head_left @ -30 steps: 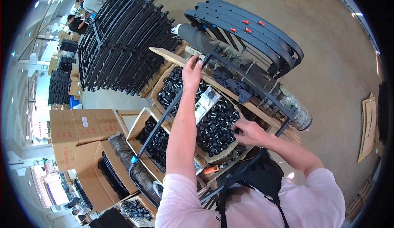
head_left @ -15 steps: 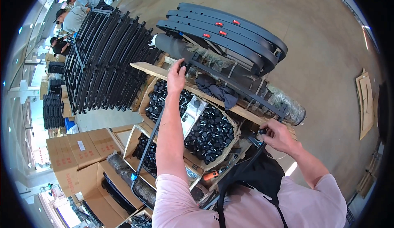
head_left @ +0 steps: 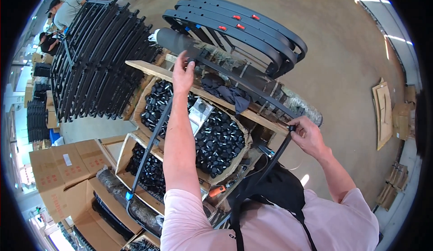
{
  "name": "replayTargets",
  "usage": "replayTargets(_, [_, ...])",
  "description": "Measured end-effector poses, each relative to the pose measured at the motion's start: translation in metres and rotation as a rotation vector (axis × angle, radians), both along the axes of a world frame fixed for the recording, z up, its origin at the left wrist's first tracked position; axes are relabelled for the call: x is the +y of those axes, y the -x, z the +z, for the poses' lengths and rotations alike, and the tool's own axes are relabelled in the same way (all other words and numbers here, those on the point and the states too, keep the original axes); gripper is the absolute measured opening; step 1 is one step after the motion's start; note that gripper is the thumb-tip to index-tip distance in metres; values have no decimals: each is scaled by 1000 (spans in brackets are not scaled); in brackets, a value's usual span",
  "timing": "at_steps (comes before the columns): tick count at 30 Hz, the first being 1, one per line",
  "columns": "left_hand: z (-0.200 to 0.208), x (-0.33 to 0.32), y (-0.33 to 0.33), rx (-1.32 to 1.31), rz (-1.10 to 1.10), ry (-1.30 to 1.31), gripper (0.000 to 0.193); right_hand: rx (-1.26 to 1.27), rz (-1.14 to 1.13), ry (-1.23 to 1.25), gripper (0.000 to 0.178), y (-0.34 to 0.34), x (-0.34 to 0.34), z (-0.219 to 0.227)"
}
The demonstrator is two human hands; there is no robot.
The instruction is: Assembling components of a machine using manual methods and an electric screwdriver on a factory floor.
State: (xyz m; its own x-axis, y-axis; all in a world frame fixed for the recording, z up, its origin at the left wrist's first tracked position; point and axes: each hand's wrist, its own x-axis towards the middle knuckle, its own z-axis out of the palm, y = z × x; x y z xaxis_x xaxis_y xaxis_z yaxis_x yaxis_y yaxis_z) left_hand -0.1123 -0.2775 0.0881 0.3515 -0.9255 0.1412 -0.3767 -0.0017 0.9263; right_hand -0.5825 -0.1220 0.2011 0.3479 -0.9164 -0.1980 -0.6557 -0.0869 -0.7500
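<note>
A black tubular metal frame [head_left: 246, 83] lies across the padded rolls in front of me, its two side tubes running back toward my body. My right hand [head_left: 308, 137] pinches a small black round-headed foot [head_left: 292, 127] at the frame's near right corner. At the far left corner, my left hand [head_left: 182, 76] has its thumb and fingers closed about another small dark round piece [head_left: 191, 61], partly covered. Between my arms, an open carton holds many black round-headed feet [head_left: 221, 142] with shiny threaded studs. A silver-white packet [head_left: 200, 112] lies on them.
Curved black frames [head_left: 234, 27] with red clips stand beyond the rolls. A tall stack of black frames [head_left: 92, 66] rises at left, with other people behind it. Dark cloth [head_left: 225, 93] hangs over the wooden board; an orange-handled tool [head_left: 217, 190] lies nearby. Cardboard boxes [head_left: 67, 165] stand lower left.
The whole view has shifted, so the scene sits further left and slightly higher. The left fingers look more raised and spread around the corner. My right hand stays at its corner, still pinching.
</note>
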Motion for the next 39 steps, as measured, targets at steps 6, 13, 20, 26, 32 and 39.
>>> replayTargets(6, [-9,-1,-10,82,-95,-8,30,117,-122,63,29,24,1,-2])
replayTargets(13, [-5,-9,-4,-20,-51,96,31,179,-80,148,29,24,-2,-2])
replayTargets(20, [-11,-11,-7,-59,93,-61,23,305,30,93,32,19,12,1])
replayTargets(26, [-10,-9,-10,-90,11,-68,30,375,90,234,31,10,16,-4])
replayTargets(32, [-2,-6,-5,255,8,31,27,509,43,166,27,3,12,-3])
replayTargets(39, [-1,-4,-5,-113,54,-142,27,620,-57,145,30,-2,7,-11])
